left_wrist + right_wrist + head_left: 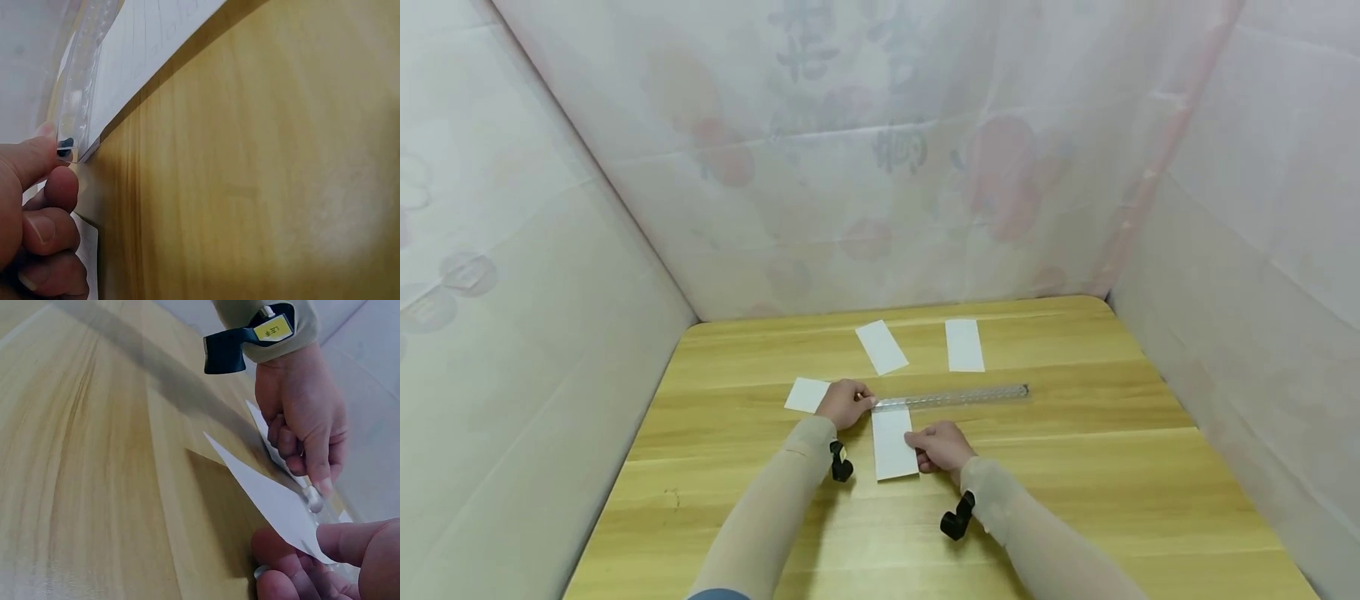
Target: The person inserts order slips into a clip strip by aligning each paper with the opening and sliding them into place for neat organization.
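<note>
3 pale, faintly patterned fabric walls (925, 200) around a wood-grain table (1075, 467).

From where I stand, a yellow-brown wood-grain table with rounded far corners (1097, 492) fills the six o'clock side, a soft sheen of light (857, 557) on it. At twelve hangs a creased, off-white fabric wall (865, 275) with faded red-pink round blotches (1003, 179) around half past ten and half past one, and faint grey written characters (805, 37) between them. A similar pale sheet wall with blurry pinkish shapes (497, 167) stands at nine, meeting the first along a thin dark seam (602, 173) from ten o'clock; a plainer whitish sheet wall (1270, 225) closes three o'clock.
</note>
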A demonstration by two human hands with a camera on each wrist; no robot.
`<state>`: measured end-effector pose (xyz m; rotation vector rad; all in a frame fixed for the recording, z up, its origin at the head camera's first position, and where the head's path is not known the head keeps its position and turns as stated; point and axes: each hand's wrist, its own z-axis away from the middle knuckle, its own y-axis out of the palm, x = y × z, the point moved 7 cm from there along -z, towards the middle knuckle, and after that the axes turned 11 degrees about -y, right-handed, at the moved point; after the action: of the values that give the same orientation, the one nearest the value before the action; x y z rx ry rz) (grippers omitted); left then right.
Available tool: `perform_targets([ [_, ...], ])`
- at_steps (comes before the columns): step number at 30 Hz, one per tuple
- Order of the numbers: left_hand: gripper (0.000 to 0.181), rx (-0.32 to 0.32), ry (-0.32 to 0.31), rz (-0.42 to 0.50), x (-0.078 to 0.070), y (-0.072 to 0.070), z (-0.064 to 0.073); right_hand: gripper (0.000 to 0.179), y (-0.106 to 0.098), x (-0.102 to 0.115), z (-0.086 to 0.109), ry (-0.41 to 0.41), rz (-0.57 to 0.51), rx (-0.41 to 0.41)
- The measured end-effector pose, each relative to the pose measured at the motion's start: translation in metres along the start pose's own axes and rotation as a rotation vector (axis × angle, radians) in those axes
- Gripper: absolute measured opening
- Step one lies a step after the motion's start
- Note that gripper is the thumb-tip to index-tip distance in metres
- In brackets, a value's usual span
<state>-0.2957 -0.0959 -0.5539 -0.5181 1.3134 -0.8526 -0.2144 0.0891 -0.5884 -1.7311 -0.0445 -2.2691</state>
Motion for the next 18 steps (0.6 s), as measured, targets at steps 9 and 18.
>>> perform_targets([
  [9,0.015,0.016,0.047,-0.011,-0.010,0.000,0.001,0.030,-0.004,0.002,0.004,0.018,-0.037,0.029],
  [18,0.019,-0.018,0.084,-0.217,-0.024,-0.006,0.001,0.037,0.010,0.003,0.010,0.044,-0.140,0.144],
])
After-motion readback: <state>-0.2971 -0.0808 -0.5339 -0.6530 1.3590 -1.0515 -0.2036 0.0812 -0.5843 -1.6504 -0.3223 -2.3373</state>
